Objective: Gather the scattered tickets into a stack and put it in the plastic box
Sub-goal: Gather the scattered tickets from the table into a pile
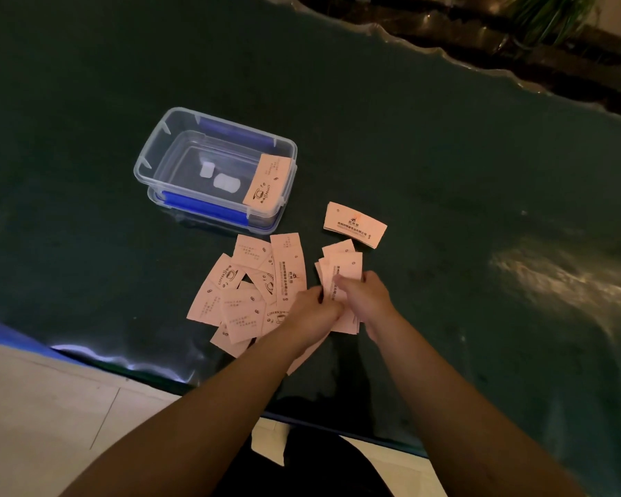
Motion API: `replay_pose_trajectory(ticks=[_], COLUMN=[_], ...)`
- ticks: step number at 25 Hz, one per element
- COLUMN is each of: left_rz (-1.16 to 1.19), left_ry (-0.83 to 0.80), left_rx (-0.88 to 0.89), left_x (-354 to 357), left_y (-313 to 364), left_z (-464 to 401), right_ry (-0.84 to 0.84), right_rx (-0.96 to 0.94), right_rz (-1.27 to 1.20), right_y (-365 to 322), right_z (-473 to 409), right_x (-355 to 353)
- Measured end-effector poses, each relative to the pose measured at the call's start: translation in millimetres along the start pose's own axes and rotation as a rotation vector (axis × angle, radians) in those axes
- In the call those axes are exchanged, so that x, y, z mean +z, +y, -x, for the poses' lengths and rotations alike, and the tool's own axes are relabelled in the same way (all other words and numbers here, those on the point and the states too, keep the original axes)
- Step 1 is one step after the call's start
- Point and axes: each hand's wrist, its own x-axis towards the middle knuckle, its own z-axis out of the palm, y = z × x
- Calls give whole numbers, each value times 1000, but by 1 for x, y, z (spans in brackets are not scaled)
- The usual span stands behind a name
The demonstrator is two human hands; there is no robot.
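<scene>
Several pink paper tickets [246, 292] lie scattered and overlapping on the dark table, left of my hands. My left hand [311, 310] and my right hand [364, 299] are together, both closed on a small bundle of tickets [343, 269] that sticks up between them. A separate small stack of tickets [355, 224] lies flat just beyond my hands. The clear plastic box [147, 163] with blue clips stands open further back left; one ticket [268, 182] leans inside against its right wall.
The dark glossy table [445, 174] has a wavy near edge at the lower left, with pale floor tiles [43, 407] below. Two small white pieces [217, 177] lie on the box bottom. A plant and dark ledge sit beyond the table's far right edge.
</scene>
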Motion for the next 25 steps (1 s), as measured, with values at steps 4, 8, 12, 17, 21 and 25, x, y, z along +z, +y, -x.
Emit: replay_pose_trajectory(ticks=[4, 8, 12, 17, 21, 25], left_rz=[-59, -112, -130, 11, 90, 137], left_ry=[-15, -61, 232, 458, 351, 243], left_rx=[40, 115, 189, 56, -61, -70], left_x=[5, 3, -22, -67, -84, -84], left_y=[-1, -2, -8, -7, 3, 19], left_z=[0, 4, 7, -1, -4, -10], right_ry=[0, -47, -99, -226, -219, -171], right_rx=[-15, 63, 77, 76, 60, 3], right_rz=[-54, -244, -419, -334, -101, 51], right_y=[19, 30, 20, -15, -40, -50], right_z=[-1, 3, 2, 5, 3, -1], right_x=[-12, -21, -24, -6, 25, 48])
